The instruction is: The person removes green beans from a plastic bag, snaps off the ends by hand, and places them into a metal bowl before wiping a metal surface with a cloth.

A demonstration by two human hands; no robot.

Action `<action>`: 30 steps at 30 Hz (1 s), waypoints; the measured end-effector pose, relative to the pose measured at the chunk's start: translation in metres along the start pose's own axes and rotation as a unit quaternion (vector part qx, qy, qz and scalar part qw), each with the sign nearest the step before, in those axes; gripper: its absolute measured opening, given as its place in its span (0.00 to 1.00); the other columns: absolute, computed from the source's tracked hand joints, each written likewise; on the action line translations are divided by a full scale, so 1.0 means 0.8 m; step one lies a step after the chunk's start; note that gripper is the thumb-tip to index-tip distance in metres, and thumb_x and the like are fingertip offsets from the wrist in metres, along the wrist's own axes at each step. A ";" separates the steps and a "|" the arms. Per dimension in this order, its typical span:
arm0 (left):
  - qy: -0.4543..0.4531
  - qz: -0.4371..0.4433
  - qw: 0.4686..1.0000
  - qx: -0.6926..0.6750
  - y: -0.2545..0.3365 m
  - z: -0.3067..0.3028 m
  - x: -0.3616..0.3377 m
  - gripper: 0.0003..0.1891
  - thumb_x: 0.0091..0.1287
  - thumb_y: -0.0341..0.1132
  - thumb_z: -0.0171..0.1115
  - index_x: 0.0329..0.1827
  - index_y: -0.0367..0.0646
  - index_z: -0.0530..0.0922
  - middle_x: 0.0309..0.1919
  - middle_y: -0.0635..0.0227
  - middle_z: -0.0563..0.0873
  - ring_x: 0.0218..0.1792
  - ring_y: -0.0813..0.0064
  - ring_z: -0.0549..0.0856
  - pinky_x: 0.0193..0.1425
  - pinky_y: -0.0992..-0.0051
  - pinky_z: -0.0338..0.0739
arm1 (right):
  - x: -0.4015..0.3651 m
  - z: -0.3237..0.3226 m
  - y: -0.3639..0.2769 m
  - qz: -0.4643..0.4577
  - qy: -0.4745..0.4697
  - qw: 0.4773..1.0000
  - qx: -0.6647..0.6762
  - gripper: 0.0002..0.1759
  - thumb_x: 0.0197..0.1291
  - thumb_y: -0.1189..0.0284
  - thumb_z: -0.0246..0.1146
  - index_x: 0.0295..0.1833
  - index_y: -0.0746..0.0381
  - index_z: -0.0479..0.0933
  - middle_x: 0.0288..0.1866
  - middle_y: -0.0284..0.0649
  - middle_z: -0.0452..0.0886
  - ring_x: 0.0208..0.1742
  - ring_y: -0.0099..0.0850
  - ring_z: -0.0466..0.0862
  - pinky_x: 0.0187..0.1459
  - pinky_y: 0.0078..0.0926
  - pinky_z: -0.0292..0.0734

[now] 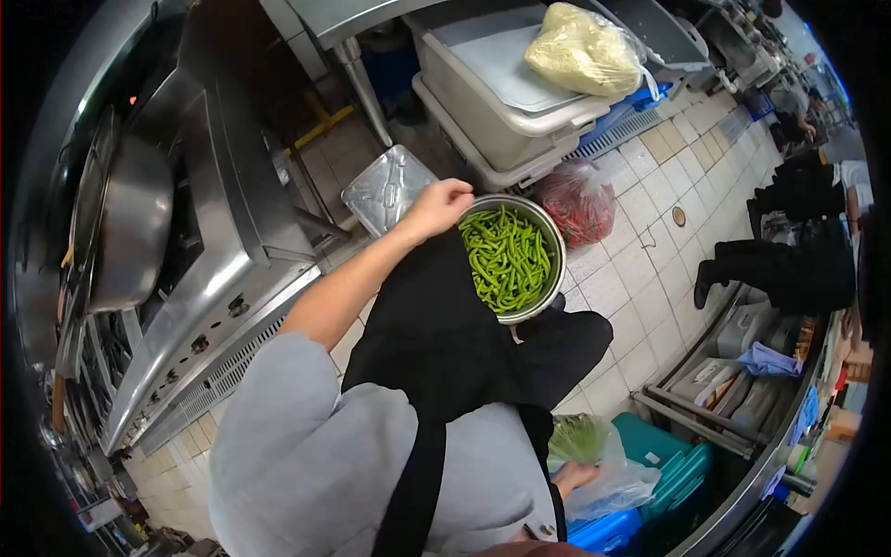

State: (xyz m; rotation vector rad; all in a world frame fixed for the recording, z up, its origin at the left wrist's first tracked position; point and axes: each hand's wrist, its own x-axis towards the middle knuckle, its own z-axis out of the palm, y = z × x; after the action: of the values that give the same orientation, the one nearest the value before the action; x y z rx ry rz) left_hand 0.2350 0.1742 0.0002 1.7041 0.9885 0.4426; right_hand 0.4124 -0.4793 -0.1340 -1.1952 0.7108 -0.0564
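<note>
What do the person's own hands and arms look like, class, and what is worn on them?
The left hand is gloveless and its forearm uncovered, below a loose, short, light grey sleeve. The right hand also shows no glove; its sleeve cannot be made out.

Wearer's hands (pixel 436 210) (pixel 576 475): 2 | bowls (pixel 559 246) of green peppers (pixel 506 260): 1 | clear plastic bags (pixel 580 51) (pixel 577 206) (pixel 617 483): 3

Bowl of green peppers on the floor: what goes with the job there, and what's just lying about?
In use, seemingly:
- bowl, green peppers, near left hand
- clear bag, greens, at right hand

Lying about:
- red-filled bag
- yellowish bag
- large pan
</note>
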 end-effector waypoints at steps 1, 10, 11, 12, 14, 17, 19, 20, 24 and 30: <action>0.017 -0.017 1.000 0.011 -0.004 -0.007 -0.001 0.19 0.71 0.40 0.64 0.59 0.37 0.81 0.49 0.59 0.88 0.51 0.70 0.86 0.58 0.70 0.79 | 0.016 -0.030 0.021 0.001 0.006 1.000 0.003 0.21 0.67 0.64 0.55 0.56 0.70 0.78 0.58 0.48 0.81 0.53 0.38 0.81 0.59 0.39 0.77; 0.176 0.149 0.968 0.100 0.044 -0.015 0.082 0.19 0.69 0.38 0.64 0.60 0.39 0.80 0.52 0.53 0.86 0.52 0.62 0.86 0.56 0.67 0.80 | -0.040 -0.001 0.073 -0.095 0.015 0.981 -0.167 0.17 0.66 0.63 0.59 0.52 0.65 0.79 0.52 0.44 0.83 0.49 0.38 0.82 0.49 0.35 0.77; 0.176 0.154 0.967 0.100 0.068 -0.014 0.095 0.19 0.69 0.38 0.64 0.60 0.39 0.80 0.52 0.53 0.86 0.52 0.62 0.86 0.56 0.67 0.80 | -0.038 0.004 0.076 -0.055 0.029 0.991 -0.120 0.16 0.66 0.64 0.60 0.51 0.64 0.80 0.51 0.43 0.83 0.47 0.37 0.82 0.47 0.35 0.78; 0.191 0.208 0.952 0.117 0.092 -0.013 0.109 0.22 0.68 0.39 0.65 0.62 0.38 0.79 0.55 0.49 0.84 0.56 0.58 0.85 0.60 0.66 0.78 | -0.037 0.007 0.079 -0.015 0.044 0.996 -0.072 0.15 0.66 0.65 0.60 0.51 0.64 0.80 0.50 0.43 0.83 0.46 0.37 0.82 0.45 0.34 0.79; 0.202 0.268 0.932 0.132 0.120 -0.002 0.151 0.25 0.66 0.40 0.66 0.64 0.36 0.77 0.59 0.45 0.82 0.60 0.54 0.83 0.64 0.64 0.77 | -0.024 0.013 0.083 -0.012 0.011 1.000 -0.023 0.16 0.65 0.66 0.60 0.52 0.65 0.79 0.50 0.43 0.83 0.46 0.37 0.82 0.46 0.33 0.78; 0.235 0.237 0.937 0.104 0.148 0.011 0.226 0.32 0.64 0.44 0.68 0.66 0.32 0.73 0.61 0.44 0.80 0.63 0.55 0.81 0.67 0.65 0.74 | -0.037 -0.006 0.082 -0.144 -0.053 0.959 -0.240 0.16 0.66 0.69 0.58 0.54 0.66 0.78 0.51 0.44 0.83 0.48 0.37 0.82 0.50 0.32 0.77; 0.197 0.077 0.976 0.046 0.165 0.015 0.263 0.35 0.62 0.43 0.68 0.68 0.30 0.69 0.60 0.41 0.80 0.62 0.49 0.80 0.67 0.62 0.74 | -0.068 -0.003 0.067 -0.265 -0.070 0.833 -0.481 0.17 0.66 0.70 0.57 0.56 0.67 0.78 0.52 0.45 0.82 0.49 0.37 0.81 0.52 0.32 0.76; 0.212 0.064 0.975 0.033 0.156 0.023 0.288 0.37 0.61 0.46 0.71 0.68 0.31 0.70 0.59 0.44 0.82 0.59 0.55 0.83 0.63 0.65 0.77 | -0.100 0.017 0.041 -0.285 -0.082 0.755 -0.585 0.17 0.67 0.71 0.56 0.57 0.67 0.76 0.54 0.46 0.81 0.50 0.37 0.81 0.55 0.32 0.74; 0.046 -0.008 0.985 -0.168 0.151 0.028 0.336 0.46 0.55 0.53 0.77 0.69 0.32 0.68 0.58 0.50 0.83 0.49 0.65 0.86 0.50 0.68 0.81 | -0.145 0.064 0.028 -0.140 -0.069 0.927 -0.340 0.18 0.70 0.67 0.53 0.59 0.65 0.74 0.56 0.43 0.80 0.51 0.35 0.79 0.55 0.32 0.73; 0.118 -0.067 0.961 -0.239 0.198 0.038 0.333 0.49 0.54 0.47 0.80 0.72 0.40 0.56 0.62 0.52 0.77 0.59 0.56 0.80 0.53 0.53 0.82 | -0.017 -0.021 0.110 0.017 -0.023 0.992 -0.121 0.20 0.73 0.61 0.52 0.62 0.60 0.73 0.54 0.37 0.77 0.49 0.30 0.75 0.51 0.28 0.72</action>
State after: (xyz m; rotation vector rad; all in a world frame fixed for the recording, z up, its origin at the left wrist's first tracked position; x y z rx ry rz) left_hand 0.4760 0.3519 0.0873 1.1600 1.0578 0.7423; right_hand 0.3644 -0.4531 -0.2059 -1.4114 0.7108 0.0882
